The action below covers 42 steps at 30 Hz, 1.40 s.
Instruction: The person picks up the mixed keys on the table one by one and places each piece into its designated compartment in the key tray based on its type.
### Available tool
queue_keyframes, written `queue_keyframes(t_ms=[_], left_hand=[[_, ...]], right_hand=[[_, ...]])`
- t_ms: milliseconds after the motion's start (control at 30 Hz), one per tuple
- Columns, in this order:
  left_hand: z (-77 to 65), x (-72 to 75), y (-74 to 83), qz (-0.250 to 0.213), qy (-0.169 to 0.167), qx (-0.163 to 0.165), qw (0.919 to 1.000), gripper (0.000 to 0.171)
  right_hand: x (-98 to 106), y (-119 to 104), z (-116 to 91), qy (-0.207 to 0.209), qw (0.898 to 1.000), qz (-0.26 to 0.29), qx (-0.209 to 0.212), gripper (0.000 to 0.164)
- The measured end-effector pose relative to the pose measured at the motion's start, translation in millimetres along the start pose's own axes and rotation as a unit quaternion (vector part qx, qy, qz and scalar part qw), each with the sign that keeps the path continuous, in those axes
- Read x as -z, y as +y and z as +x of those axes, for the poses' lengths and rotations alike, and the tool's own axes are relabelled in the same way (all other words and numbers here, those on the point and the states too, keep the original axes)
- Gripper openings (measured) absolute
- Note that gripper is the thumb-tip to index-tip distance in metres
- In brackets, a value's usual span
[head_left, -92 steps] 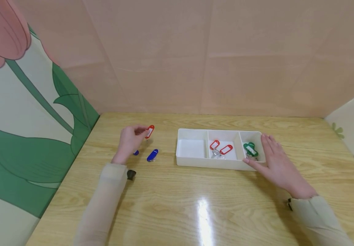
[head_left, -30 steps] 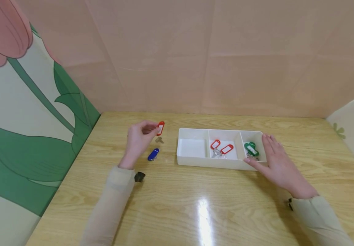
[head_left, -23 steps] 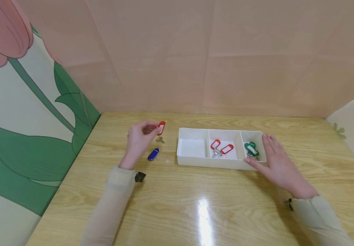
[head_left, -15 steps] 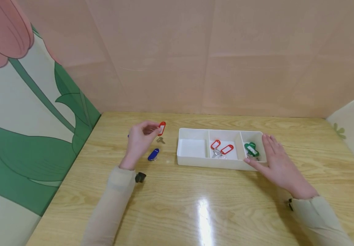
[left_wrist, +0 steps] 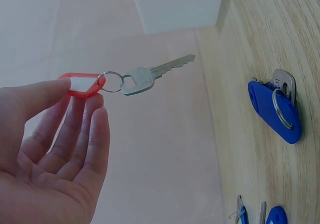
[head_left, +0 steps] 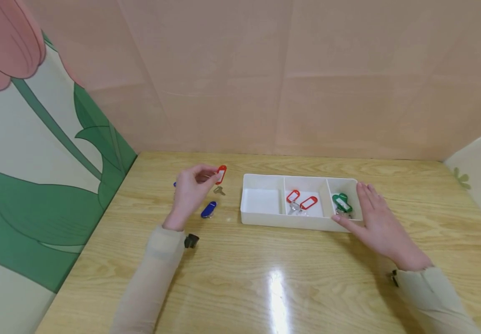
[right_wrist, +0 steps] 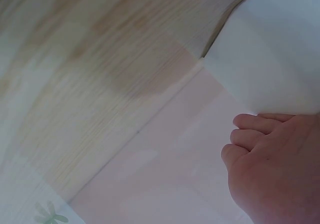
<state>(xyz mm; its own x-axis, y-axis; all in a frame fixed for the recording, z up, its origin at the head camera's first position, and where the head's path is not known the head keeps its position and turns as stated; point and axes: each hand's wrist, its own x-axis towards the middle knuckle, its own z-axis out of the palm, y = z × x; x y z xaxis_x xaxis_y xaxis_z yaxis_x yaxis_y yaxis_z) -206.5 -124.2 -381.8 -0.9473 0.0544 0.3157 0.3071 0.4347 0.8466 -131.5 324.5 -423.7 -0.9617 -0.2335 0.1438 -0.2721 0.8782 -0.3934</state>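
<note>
In the head view my left hand (head_left: 190, 191) pinches a red key tag (head_left: 221, 173) between thumb and fingers, above the table left of a white tray (head_left: 282, 221). From the tag's ring dangles a silver key (left_wrist: 141, 79), seen best in the left wrist view. My right hand (head_left: 375, 223) rests on the tray's right end, thumb at the front wall and fingers straight along the end wall. Two red key tags (head_left: 308, 202) with keys lie in the middle compartment. Green key tags (head_left: 342, 202) lie in the right one; the left compartment holds nothing.
On the table below my left hand lies a blue key tag (head_left: 208, 209) with its key. More blue tags (left_wrist: 276, 215) show at the bottom of the left wrist view. A pink backdrop (head_left: 282, 93) stands behind the table, with a flower-printed panel (head_left: 52, 208) at left.
Over about three seconds my left hand has shifted right with the red key tag, and its key has come into sight. In the last second it barely drifts. The right hand stays put.
</note>
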Motion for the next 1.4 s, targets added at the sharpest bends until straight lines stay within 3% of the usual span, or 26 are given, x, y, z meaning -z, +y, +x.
queue_keyframes(t_ms=[733, 1400], left_hand=[[0.6, -0.3, 2.5, 0.004, 0.005, -0.008, 0.9999, 0.015], [-4.9, -3.4, 20.0, -0.027, 0.011, -0.027, 0.9992, 0.015]], right_hand=[[-1, 0, 1, -0.004, 1.0, -0.004, -0.002, 0.104], [-1, 0, 1, -0.003, 1.0, 0.002, -0.001, 0.105]])
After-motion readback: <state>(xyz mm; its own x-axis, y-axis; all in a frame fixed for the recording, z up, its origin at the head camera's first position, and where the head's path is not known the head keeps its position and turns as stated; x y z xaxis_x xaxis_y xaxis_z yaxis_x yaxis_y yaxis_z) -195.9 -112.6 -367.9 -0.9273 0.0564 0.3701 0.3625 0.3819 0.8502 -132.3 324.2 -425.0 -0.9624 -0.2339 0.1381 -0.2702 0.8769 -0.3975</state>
